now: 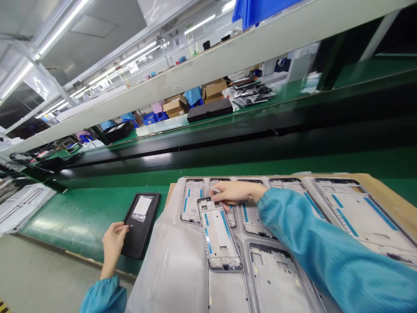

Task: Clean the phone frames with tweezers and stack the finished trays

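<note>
My right hand (236, 192) grips the top edge of a phone frame (219, 234), thumb and fingers closed. A slim pale stick-like thing (215, 190) also shows at its fingers; its kind is unclear. The frame has a dark rim and blue strips, and it is tilted over other phone frames (276, 278) in a tray lined with translucent film (176, 261). My left hand (114, 239) is pinched closed at the left edge of a black tray (137, 239); what its fingertips hold, if anything, is too small to name. A small clear packet (142, 208) with white contents lies in the black tray.
The green bench (81, 213) runs along the front, with stacked white-wrapped sheets (24, 204) at its left. A dark ledge (195, 150) and a pale shelf beam (208, 65) cross behind. Farther back are a black box (210, 110) and cardboard boxes (176, 105).
</note>
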Motion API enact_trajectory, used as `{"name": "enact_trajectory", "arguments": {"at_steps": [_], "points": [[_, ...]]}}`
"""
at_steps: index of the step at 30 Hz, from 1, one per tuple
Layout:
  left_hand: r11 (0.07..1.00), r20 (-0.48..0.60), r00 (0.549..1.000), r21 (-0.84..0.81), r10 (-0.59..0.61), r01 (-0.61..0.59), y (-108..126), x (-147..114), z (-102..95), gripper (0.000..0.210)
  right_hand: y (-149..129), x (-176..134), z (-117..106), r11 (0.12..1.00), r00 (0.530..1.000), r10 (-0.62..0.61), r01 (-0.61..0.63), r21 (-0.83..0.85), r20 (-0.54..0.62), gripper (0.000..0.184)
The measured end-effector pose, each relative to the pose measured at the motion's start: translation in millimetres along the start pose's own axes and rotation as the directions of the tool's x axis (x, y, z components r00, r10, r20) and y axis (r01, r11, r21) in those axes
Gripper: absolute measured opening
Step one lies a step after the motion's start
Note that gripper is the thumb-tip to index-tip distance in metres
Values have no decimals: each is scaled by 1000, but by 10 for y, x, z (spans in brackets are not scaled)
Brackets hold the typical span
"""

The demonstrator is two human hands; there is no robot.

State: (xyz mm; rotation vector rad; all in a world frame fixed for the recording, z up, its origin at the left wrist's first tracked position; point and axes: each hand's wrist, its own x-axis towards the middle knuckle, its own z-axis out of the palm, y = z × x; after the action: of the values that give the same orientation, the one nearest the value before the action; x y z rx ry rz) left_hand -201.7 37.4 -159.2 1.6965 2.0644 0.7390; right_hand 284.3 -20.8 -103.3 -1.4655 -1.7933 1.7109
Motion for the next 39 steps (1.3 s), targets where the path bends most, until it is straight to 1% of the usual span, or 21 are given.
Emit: {"name": "enact_trajectory", "arguments": {"at_steps": [3,7,10,13,15,18,20,21,22,23,25,27,29,30,32,33,34,35,36,39], "points": [[995,14,1000,-101,4,-2,-41,-4,-9,22,4,-13,-3,1000,1000,-16,16,-8,-1,27],[984,29,1000,-180,-5,11,-26,-47,-4,19,-14,-34,-2,999,1000,-21,21,-26,-2,28],[974,14,1000,-225,-17,19,53,-98,-11,18,-35,-48,5,999,1000,-18,18,-45,-5,28],[957,-14,1000,-290,-27,22,211,-157,-62,20,-39,-53,10,998,1000,-15,14,-69,-14,28],[930,-31,999,-367,-14,1,395,-212,-126,22,-45,-58,11,995,1000,-10,8,-99,-16,28],[844,-59,997,-532,49,-73,825,-358,-249,30,-110,-92,2,983,999,-15,8,-183,-34,28],[750,-70,989,-646,127,-143,1186,-515,-327,41,-216,-153,-15,965,992,-65,36,-259,-104,28],[699,-70,982,-694,177,-175,1370,-610,-357,41,-291,-200,-21,954,980,-115,63,-294,-162,29],[650,-63,972,-733,227,-199,1547,-712,-379,38,-379,-260,-19,941,956,-180,99,-323,-231,30],[606,-51,959,-765,279,-217,1709,-816,-391,33,-476,-334,-7,928,918,-255,144,-344,-303,30],[530,-21,929,-816,369,-229,1972,-1011,-384,29,-683,-518,62,895,810,-405,258,-363,-425,26],[468,9,895,-855,447,-225,2144,-1166,-347,27,-881,-730,190,852,701,-519,377,-364,-490,32],[417,31,858,-882,512,-217,2245,-1273,-299,22,-1042,-933,353,779,606,-625,524,-344,-492,38],[397,40,840,-893,541,-214,2279,-1312,-278,20,-1105,-1021,437,718,554,-687,618,-321,-470,38],[361,46,806,-908,590,-213,2328,-1369,-246,16,-1191,-1156,586,572,445,-793,778,-260,-416,30],[344,43,791,-914,610,-216,2347,-1390,-237,16,-1217,-1201,646,513,396,-825,824,-239,-403,23],[325,35,777,-919,628,-221,2363,-1409,-232,16,-1232,-1231,694,481,365,-839,844,-237,-404,15],[308,27,763,-924,646,-228,2378,-1425,-230,17,-1239,-1248,732,473,345,-839,846,-248,-421,8],[289,15,750,-928,661,-237,2390,-1439,-230,17,-1239,-1255,759,480,339,-831,837,-261,-442,2],[243,-25,729,-935,684,-259,2416,-1474,-236,15,-1223,-1240,803,527,376,-792,818,-229,-481,7]]}}
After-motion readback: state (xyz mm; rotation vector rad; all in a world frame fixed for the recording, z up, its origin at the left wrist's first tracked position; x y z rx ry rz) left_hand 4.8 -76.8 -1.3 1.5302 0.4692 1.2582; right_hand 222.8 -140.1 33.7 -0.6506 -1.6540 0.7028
